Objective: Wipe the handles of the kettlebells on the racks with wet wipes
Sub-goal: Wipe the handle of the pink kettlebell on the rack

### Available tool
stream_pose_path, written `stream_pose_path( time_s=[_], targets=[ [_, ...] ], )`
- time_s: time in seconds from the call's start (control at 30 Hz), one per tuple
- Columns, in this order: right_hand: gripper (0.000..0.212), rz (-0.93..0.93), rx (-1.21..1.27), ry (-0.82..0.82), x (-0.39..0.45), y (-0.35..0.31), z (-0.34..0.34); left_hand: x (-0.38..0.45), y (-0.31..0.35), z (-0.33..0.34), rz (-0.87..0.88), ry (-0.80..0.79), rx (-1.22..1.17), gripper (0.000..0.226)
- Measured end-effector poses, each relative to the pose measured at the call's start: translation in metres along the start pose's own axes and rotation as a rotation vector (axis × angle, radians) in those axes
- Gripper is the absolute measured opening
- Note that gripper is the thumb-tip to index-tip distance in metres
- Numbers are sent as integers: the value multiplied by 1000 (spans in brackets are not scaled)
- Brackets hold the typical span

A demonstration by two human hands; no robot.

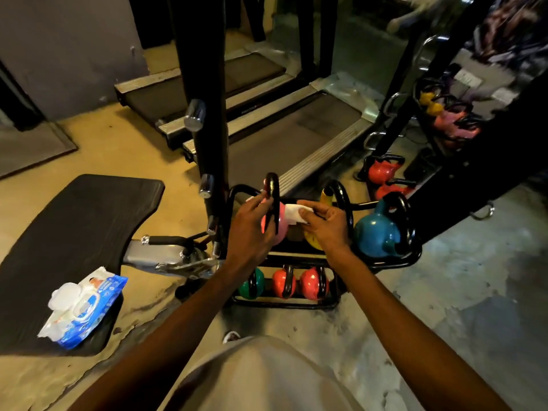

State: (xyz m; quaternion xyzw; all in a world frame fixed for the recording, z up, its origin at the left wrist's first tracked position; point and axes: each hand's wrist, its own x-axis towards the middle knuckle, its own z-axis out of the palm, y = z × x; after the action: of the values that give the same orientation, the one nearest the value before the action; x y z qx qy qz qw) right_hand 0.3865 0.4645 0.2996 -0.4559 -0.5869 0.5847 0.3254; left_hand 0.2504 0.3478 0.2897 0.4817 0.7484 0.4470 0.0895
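Left hand: the left hand (252, 225) is curling round the black handle (272, 200) of the pink kettlebell (277, 225), steadying it on the top tier of the rack (394, 264).
Right hand: the right hand (324, 225) is pinching a white wipe (296, 214) just beside that handle.
Where the work is: the pink kettlebell is sitting at the left of the top tier, with a yellow one (312, 243) and a blue kettlebell (376, 232) to its right; smaller green and red ones are sitting on the tier below.
Handling: the kettlebell is looking like heavy, rigid cast metal, best left on the rack and held by its loop; the wipe is looking thin, limp and damp, so it is likely needing to be folded round the bar.
Surfaces: the handles are looking smooth and glossy, probably slippery when wet; the bodies are rounded with a coloured coating.
Supply: the wipes pack (84, 307), soft blue plastic with its lid open, is lying on the dark padded bench (74, 221) to the left.
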Motion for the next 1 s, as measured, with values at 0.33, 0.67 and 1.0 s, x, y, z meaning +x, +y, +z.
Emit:
stream_pose_path(
  time_s=[0.33,0.67,1.0],
  targets=[
    [20,156,82,86,95,3,32,37,-17,28,154,-223,393,75],
    [24,108,-153,-9,151,-22,47,37,-7,55,-19,-227,523,85],
    [123,184,-582,-808,165,-59,39,40,-2,78,-104,-93,531,80]
  ],
)
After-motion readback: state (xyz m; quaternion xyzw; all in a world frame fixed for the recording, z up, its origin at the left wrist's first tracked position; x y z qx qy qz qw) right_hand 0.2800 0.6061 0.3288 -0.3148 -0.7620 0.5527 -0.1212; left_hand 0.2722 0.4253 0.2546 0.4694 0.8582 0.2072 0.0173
